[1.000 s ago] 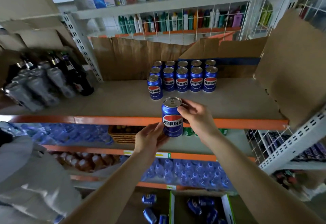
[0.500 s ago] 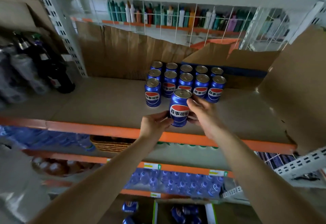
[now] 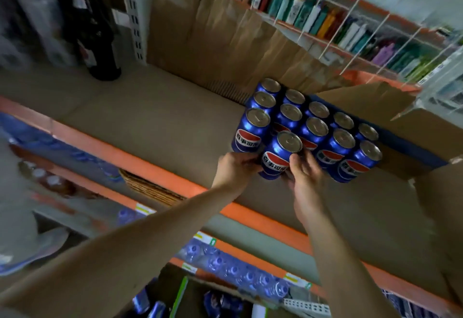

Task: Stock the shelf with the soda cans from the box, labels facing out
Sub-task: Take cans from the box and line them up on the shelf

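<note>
Crowding held can (image 3: 280, 155): stocked cans (image 3: 313, 122) behind, cardboard (image 3: 218, 34) backing.

- Head view, sole camera: worn on the person's head, facing forward and down, tilted.
- Range: close above the shelf (image 3: 140, 117); both forearms enter from the lower edge.
- Wide-angle; lower tiers visible beneath.

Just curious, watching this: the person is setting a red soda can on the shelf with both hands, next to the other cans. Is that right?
Not quite: the can is blue, with a red and white label. The head view shows it. The rest holds: the left hand and right hand both hold it on the shelf beside the other cans.
</note>
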